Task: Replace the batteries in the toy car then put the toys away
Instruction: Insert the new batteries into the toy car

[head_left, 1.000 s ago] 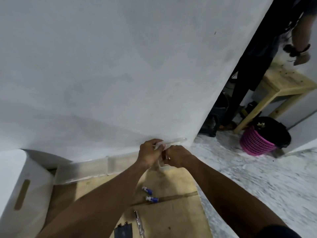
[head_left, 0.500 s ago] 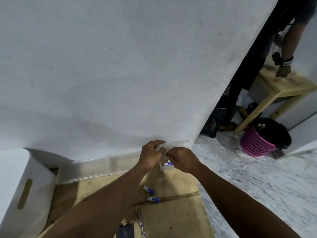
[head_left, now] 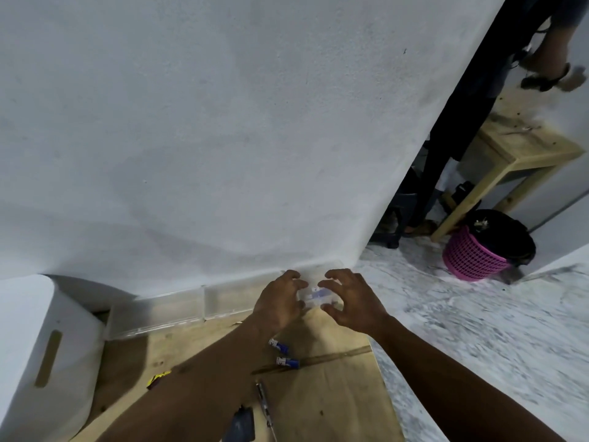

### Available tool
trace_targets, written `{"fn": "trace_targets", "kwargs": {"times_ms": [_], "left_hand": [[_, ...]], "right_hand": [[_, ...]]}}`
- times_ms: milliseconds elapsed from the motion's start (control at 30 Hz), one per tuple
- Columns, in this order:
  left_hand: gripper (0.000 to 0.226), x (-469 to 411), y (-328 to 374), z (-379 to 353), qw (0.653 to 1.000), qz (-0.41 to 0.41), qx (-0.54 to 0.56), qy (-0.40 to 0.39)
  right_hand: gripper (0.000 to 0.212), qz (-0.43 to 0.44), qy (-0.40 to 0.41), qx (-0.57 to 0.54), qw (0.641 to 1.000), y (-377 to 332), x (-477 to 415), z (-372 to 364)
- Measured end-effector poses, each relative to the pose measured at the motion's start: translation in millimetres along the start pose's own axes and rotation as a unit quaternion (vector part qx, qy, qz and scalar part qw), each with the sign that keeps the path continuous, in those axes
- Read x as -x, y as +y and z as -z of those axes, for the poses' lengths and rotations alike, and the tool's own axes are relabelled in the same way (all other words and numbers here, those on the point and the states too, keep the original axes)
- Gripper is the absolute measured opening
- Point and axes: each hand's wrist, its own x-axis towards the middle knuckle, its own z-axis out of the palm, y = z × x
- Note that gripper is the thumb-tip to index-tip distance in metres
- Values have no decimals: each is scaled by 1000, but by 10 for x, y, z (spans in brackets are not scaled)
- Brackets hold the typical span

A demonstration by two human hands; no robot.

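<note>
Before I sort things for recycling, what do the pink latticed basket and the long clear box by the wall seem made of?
The pink latticed basket looks like matte moulded plastic: regular grid of holes, uniform colour. The long clear box seems glossy transparent plastic, see-through with shiny edges; possibly glass.

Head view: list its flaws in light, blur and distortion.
Head view: dim, flat light, no glare; the wide lens tilts and bows the white wall; the left hand, right hand and the clear packet between them are smeared; soft shadow falls on the wooden table; another person's hand is blurred.
</note>
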Motion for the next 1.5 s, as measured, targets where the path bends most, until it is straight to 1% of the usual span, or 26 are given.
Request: {"fn": "trace_targets", "kwargs": {"times_ms": [167, 333, 433, 500, 567, 600, 667, 733, 833, 900, 967, 1033, 1100, 1167, 1200, 1267, 1333, 1433, 1500], "left_hand": [[48, 33, -20, -2, 999, -26, -30, 1], [56, 73, -28, 51, 998, -42, -50, -21], [58, 114, -19, 90, 996, -49, -65, -26], [56, 189, -32, 145, 997, -50, -52, -20], [51, 299, -76, 224, 999, -44, -28, -7], [51, 374, -115, 269, 999, -35, -13, 2], [49, 532, -228, 364, 999, -17, 11, 30], [38, 705, -384, 438, 998, -3, 18, 60], [29, 1072, -688, 521, 995, 21, 17, 101], [25, 1346, -904, 545, 992, 50, 5, 118], [24, 1618, -1121, 558, 987, 88, 0, 136], [23, 1846, -1312, 535, 982, 121, 10, 147], [22, 2059, -1474, 500, 976, 150, 24, 155], [25, 2263, -1532, 487, 969, 184, 34, 158], [31, 2334, -1538, 475, 967, 201, 37, 151], [44, 2454, -1546, 440, 962, 241, 62, 116], [52, 2511, -1590, 355, 952, 278, 99, 81], [47, 2523, -1599, 286, 938, 300, 158, 76], [43, 2518, -1584, 254, 925, 312, 204, 75]], "right_hand": [[45, -33, -54, 19, 998, -5, -86, -39], [41, -40, -38, 48, 997, -73, -79, -77], [43, -45, -38, 53, 997, -140, -63, -57], [44, -55, -45, 47, 996, -209, -67, -36], [40, -73, -33, 31, 996, -294, -78, -17], [36, -72, -18, 29, 997, -345, -69, -15], [29, -43, 13, 27, 999, -456, -21, -26], [26, -7, 17, 0, 1000, -597, 69, -66], [30, 16, -36, -54, 998, -864, 241, -170], [35, 20, -84, -49, 995, -992, 353, -248], [40, 4, -118, -49, 992, -1100, 445, -314], [43, -40, -129, -61, 989, -1173, 501, -365], [39, -71, -140, -52, 986, -1246, 536, -419], [32, -70, -153, -31, 985, -1291, 571, -489], [30, -71, -155, -23, 985, -1295, 580, -522], [28, -73, -146, -1, 987, -1314, 588, -593], [27, -77, -140, 7, 987, -1354, 588, -592], [28, -84, -120, -10, 989, -1386, 579, -558], [35, -106, -102, -52, 988, -1394, 567, -554]]}}
